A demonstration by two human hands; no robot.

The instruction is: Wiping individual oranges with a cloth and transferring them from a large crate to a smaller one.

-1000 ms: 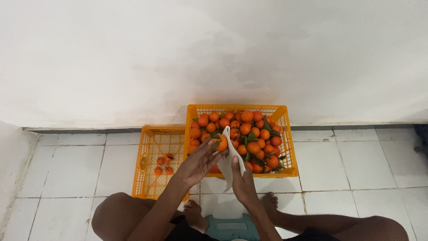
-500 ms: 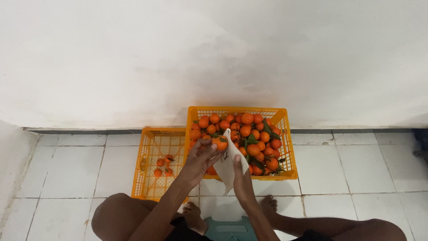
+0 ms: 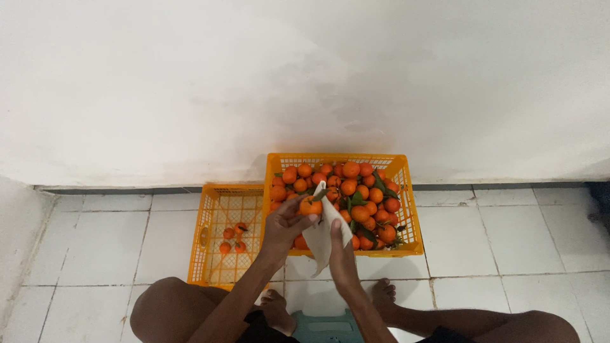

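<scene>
A small, firm orange [image 3: 310,206] is pinched lightly by the left hand [image 3: 284,227], while a soft white cloth [image 3: 323,234] is gripped by the right hand [image 3: 340,249].

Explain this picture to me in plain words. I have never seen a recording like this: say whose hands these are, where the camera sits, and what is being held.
The camera sits on a person's head and looks down, so both hands are that person's own. They sit on a tiled floor facing a white wall. The left hand holds one orange fruit. The right hand holds a white cloth against it. Ahead stands a full orange crate of fruit with leaves; left of it, a nearly empty crate holds a few.
</scene>
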